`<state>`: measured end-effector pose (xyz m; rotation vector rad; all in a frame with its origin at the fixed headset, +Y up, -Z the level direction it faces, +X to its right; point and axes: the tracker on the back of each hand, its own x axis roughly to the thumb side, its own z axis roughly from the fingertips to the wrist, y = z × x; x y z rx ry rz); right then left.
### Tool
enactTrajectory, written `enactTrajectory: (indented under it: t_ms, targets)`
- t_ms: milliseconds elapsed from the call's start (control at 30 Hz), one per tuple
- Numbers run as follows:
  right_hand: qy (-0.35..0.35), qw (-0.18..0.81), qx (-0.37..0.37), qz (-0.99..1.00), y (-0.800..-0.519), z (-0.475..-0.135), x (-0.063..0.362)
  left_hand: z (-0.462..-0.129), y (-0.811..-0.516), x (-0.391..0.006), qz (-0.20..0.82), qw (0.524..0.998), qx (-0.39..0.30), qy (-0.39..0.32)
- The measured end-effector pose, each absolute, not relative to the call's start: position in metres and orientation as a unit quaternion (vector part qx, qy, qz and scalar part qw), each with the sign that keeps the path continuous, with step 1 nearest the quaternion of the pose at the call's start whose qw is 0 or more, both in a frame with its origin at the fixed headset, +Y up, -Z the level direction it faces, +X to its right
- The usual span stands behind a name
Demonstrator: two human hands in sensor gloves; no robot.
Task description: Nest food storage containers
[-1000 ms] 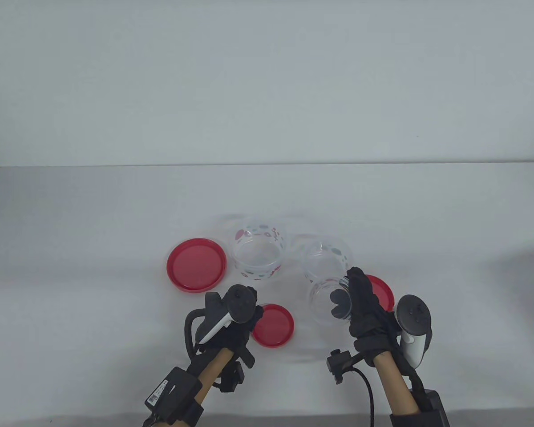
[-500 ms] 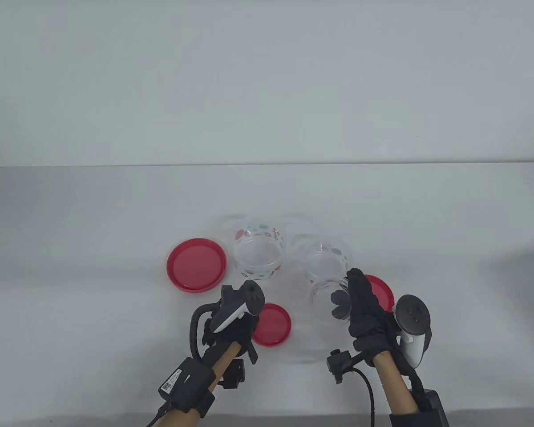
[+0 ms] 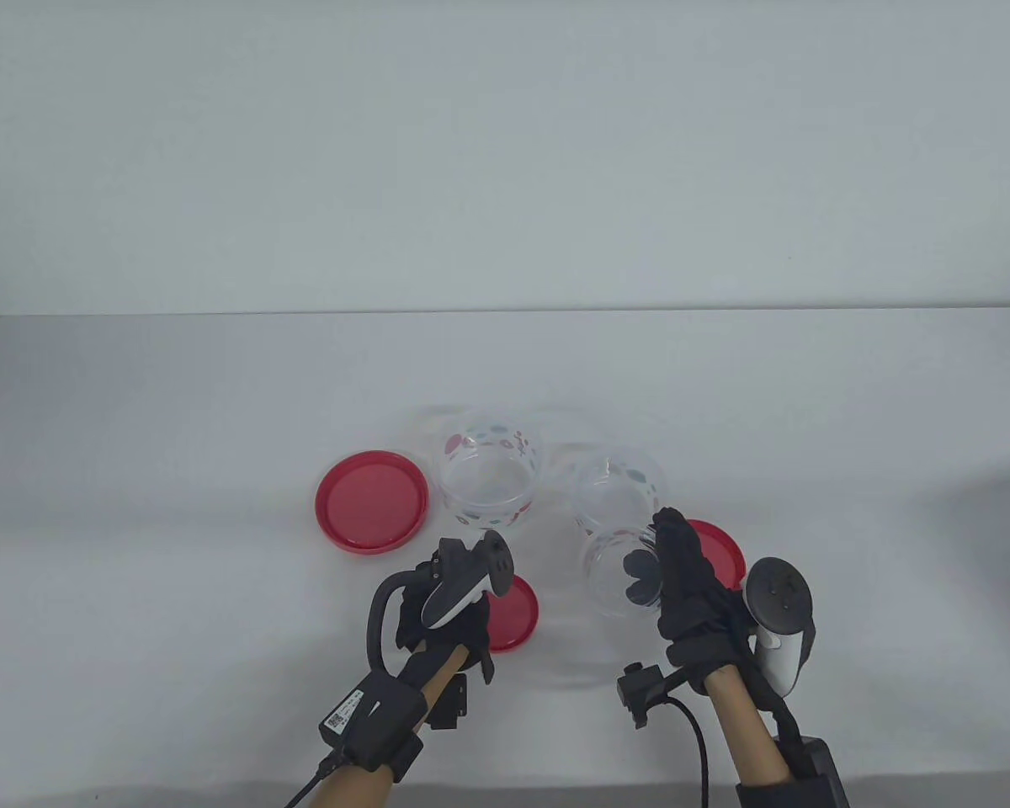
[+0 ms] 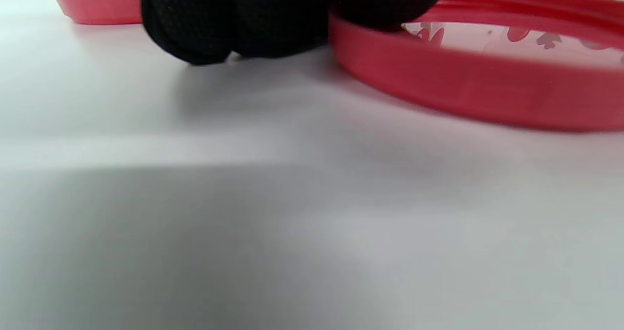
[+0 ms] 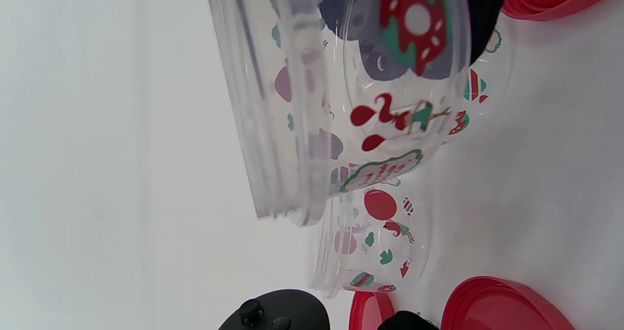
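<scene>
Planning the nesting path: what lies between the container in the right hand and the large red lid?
In the table view, the patterned clear container stands between the held container and the large red lid.

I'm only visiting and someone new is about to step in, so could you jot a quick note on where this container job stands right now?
Right hand grips a clear container, tilted, off the table.
Left hand rests on the small red lid, fingertips at its rim.
Two patterned containers stand open, apart.
Big red lid left, another lid behind the right hand.
Done: lids off. Left: all nesting.
</scene>
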<state>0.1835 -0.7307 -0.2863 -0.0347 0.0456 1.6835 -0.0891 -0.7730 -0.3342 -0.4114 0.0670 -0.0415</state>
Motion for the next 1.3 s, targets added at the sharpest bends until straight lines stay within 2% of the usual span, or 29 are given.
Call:
enactTrajectory:
  t_ms: [133, 300, 400, 633, 833, 933, 1067, 1167, 1300]
  targets:
    - [0.021, 0.663, -0.011, 0.748, -0.731, -0.286, 0.182, -0.329, -0.764, -0.094, -0.002, 0.986, -0.163, 0.035]
    - [0.025, 0.648, 0.004, 0.761, -0.729, -0.285, 0.177, -0.324, -0.752, -0.1, 0.089, 0.986, -0.141, 0.029]
    - [0.034, 0.64, 0.015, 0.767, -0.729, -0.284, 0.172, -0.319, -0.742, -0.1, 0.089, 0.99, -0.106, 0.021]
    - [0.062, 0.611, 0.045, 0.788, -0.731, -0.279, 0.155, -0.306, -0.714, -0.092, 0.156, 0.987, -0.029, -0.018]
    - [0.064, 0.598, 0.041, 0.798, -0.733, -0.278, 0.152, -0.292, -0.699, -0.089, 0.232, 0.97, 0.027, -0.059]
    - [0.064, 0.606, 0.032, 0.792, -0.736, -0.278, 0.153, -0.285, -0.695, -0.09, 0.273, 0.956, 0.046, -0.101]
    - [0.081, 0.627, 0.025, 0.775, -0.74, -0.277, 0.15, -0.277, -0.7, -0.081, 0.358, 0.91, 0.008, -0.208]
    - [0.094, 0.649, 0.014, 0.754, -0.743, -0.276, 0.15, -0.272, -0.702, -0.071, 0.335, 0.902, -0.008, -0.273]
    - [0.103, 0.666, -0.001, 0.739, -0.746, -0.277, 0.152, -0.263, -0.701, -0.059, 0.292, 0.899, 0.004, -0.327]
